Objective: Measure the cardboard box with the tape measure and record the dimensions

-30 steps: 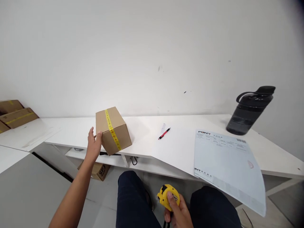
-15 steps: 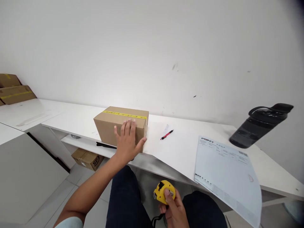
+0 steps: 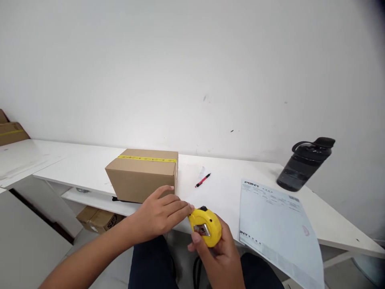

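The right hand (image 3: 221, 257) is closed around the yellow tape measure (image 3: 213, 229), in front of the white surface (image 3: 221, 200). The left hand (image 3: 161, 212) touches the tape measure's end with its fingertips, but I can't tell if they pinch it. The brown box (image 3: 141, 184) sits on the surface, with a red and black pen (image 3: 203, 180) to its right.

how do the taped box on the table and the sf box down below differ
The taped box sits on the white table, while the SF box is lower down, beneath the table's level. The taped box shows a yellow strip along its top; the SF box shows large dark "SF" lettering on its side, and no yellow strip is visible on it. Both are brown cardboard and look closed.
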`<state>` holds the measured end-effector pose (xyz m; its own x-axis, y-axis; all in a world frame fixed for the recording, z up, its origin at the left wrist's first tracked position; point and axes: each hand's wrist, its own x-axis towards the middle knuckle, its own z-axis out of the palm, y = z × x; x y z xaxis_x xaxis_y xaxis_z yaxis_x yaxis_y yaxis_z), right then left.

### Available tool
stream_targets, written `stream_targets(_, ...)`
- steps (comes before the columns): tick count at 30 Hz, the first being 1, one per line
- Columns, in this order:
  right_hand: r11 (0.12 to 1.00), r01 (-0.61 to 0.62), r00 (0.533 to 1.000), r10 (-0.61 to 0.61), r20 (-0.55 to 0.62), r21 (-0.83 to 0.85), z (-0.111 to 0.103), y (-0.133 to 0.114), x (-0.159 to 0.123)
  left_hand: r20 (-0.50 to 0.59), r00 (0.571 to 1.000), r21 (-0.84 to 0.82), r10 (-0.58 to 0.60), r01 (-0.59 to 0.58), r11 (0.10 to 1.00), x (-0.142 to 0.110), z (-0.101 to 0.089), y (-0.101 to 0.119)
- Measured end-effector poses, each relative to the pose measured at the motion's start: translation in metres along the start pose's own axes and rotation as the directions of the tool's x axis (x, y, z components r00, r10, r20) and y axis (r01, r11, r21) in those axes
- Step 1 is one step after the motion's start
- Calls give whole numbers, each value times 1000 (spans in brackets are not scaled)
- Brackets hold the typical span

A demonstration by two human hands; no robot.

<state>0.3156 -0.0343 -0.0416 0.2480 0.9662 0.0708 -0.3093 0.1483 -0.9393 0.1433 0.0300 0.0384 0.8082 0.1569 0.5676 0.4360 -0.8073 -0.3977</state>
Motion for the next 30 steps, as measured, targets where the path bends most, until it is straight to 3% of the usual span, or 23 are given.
stream_targets(5,974,199,978,-204,-37,-111,29,-8,13,-17,998,203,65,-61,977,20,-5,-40)
stream_targets(7,913,343,932,-360,-40,-223,37,-11,19,-15,999,261,34,-29,965,30,-3,-72)
stream_targets(9,799,495,844,-535,-30,-341,44,-11,21,13,994,298,-111,102,949,39,3,-110)
stream_targets(10,726,566,786,-619,-11,-390,46,-10,19,42,974,313,-224,200,928,42,7,-129)
stream_targets(12,573,681,661,-749,48,-456,50,-5,13,138,888,337,-439,375,864,45,18,-162)
stream_targets(14,464,748,569,-816,99,-475,54,2,7,246,798,343,-550,459,819,44,33,-185)
stream_targets(15,436,764,546,-830,117,-475,56,4,5,296,768,337,-568,473,814,43,40,-193)
stream_targets(21,410,781,530,-835,151,-471,71,4,10,481,639,286,-600,533,796,42,67,-210)
stream_targets(25,424,750,553,-824,128,-508,80,-5,20,558,593,245,-580,551,798,46,66,-208)
stream_targets(30,402,747,531,-840,111,-530,89,-5,38,603,537,154,-590,647,747,43,59,-205)
